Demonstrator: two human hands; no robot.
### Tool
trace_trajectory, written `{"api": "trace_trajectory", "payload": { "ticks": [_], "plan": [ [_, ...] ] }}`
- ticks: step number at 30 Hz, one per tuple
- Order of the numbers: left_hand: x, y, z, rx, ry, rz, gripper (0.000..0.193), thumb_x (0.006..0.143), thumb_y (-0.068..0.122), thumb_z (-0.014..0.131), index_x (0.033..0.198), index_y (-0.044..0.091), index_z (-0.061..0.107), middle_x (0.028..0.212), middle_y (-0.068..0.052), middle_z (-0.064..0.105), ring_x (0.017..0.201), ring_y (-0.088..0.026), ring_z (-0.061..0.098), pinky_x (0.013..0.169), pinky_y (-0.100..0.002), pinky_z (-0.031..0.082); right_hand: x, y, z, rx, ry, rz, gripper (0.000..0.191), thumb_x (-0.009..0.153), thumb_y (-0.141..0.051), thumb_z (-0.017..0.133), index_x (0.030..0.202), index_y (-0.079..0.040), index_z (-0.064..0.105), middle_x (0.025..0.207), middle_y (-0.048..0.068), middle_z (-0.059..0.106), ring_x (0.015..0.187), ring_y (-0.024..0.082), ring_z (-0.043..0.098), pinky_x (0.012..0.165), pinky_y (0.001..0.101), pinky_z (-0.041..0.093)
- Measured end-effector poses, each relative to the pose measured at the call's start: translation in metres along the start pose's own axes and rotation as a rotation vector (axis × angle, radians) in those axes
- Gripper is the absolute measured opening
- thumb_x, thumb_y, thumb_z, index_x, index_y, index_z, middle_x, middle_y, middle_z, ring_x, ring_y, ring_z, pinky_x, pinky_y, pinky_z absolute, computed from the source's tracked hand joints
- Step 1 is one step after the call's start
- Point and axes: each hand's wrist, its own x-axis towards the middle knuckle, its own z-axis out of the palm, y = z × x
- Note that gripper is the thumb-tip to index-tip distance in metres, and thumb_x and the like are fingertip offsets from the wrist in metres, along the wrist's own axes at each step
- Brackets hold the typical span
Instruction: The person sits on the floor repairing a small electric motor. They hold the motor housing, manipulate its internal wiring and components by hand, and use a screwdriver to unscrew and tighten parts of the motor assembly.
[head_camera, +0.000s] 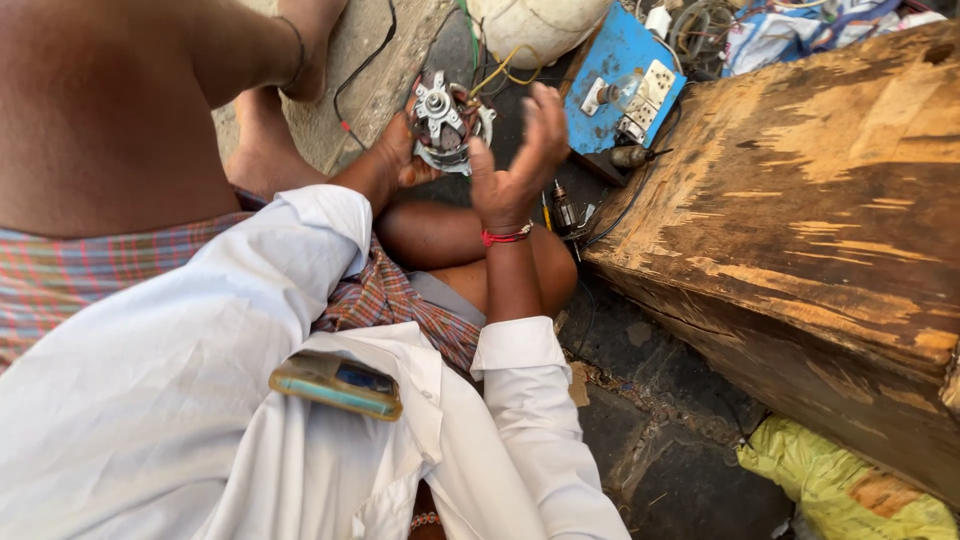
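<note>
My left hand (393, 158) grips a round grey metal motor part (447, 122) with a star-shaped hub and copper windings, held up above my bent knee. My right hand (520, 155) is raised just to the right of the part, palm toward it, fingers apart and holding nothing. A red thread bracelet (505, 237) circles that wrist. White shirt sleeves cover both forearms. Thin yellow and dark wires (505, 62) trail from the part toward the top of the view.
A large worn wooden block (800, 190) fills the right side. A blue board with sockets and switches (625, 85) lies beyond the hands, a screwdriver-like tool (566, 212) beside my knee. Another person's bare legs (100, 120) are at upper left. A phone (337, 385) sticks out of my shirt pocket.
</note>
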Motion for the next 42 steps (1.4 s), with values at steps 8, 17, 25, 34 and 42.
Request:
{"api": "trace_trajectory", "payload": {
  "ticks": [8, 17, 25, 34, 42],
  "plan": [
    [0.009, -0.012, -0.007, 0.044, 0.052, 0.109, 0.052, 0.103, 0.057, 0.052, 0.128, 0.015, 0.068, 0.122, -0.009, 0.073, 0.105, -0.023, 0.073, 0.091, -0.043, 0.061, -0.008, 0.004, 0.003, -0.233, 0.007, -0.268, 0.061, 0.096, -0.05, 0.068, 0.137, -0.007, 0.058, 0.153, 0.009, 0.051, 0.15, 0.031, 0.041, 0.125, 0.0527, 0.027],
    [0.005, -0.007, -0.018, 0.072, 0.111, -0.015, 0.056, 0.1, 0.061, 0.049, 0.118, 0.012, 0.071, 0.112, -0.008, 0.075, 0.1, -0.026, 0.074, 0.088, -0.044, 0.064, -0.035, 0.013, -0.058, -0.222, 0.141, -0.075, 0.046, 0.101, -0.033, 0.069, 0.138, -0.007, 0.061, 0.145, 0.009, 0.062, 0.146, 0.032, 0.048, 0.122, 0.0466, 0.033],
    [-0.004, -0.003, -0.052, 0.157, 0.175, -0.034, 0.068, 0.09, 0.072, 0.054, 0.123, 0.015, 0.072, 0.124, -0.007, 0.075, 0.115, -0.028, 0.072, 0.103, -0.055, 0.06, -0.205, 0.083, -0.159, 0.208, 0.741, 0.483, 0.023, 0.105, -0.008, 0.058, 0.125, 0.003, 0.064, 0.113, 0.012, 0.073, 0.104, 0.019, 0.072, 0.092, 0.0354, 0.062],
    [-0.007, -0.002, -0.059, 0.181, 0.127, -0.058, 0.073, 0.094, 0.071, 0.059, 0.132, 0.011, 0.072, 0.126, -0.008, 0.073, 0.113, -0.026, 0.066, 0.101, -0.044, 0.054, -0.341, 0.134, -0.13, -0.034, 0.632, 0.887, 0.024, 0.101, -0.007, 0.061, 0.121, 0.003, 0.069, 0.108, 0.012, 0.077, 0.099, 0.019, 0.072, 0.092, 0.0329, 0.058],
    [-0.01, 0.002, -0.059, 0.185, 0.066, -0.026, 0.064, 0.091, 0.071, 0.06, 0.117, 0.013, 0.067, 0.117, -0.005, 0.069, 0.109, -0.023, 0.066, 0.098, -0.04, 0.055, -0.336, 0.134, -0.114, -0.231, 0.581, 0.967, 0.021, 0.097, -0.009, 0.066, 0.115, 0.0, 0.072, 0.108, 0.013, 0.079, 0.097, 0.02, 0.075, 0.088, 0.033, 0.058]
  ]
}}
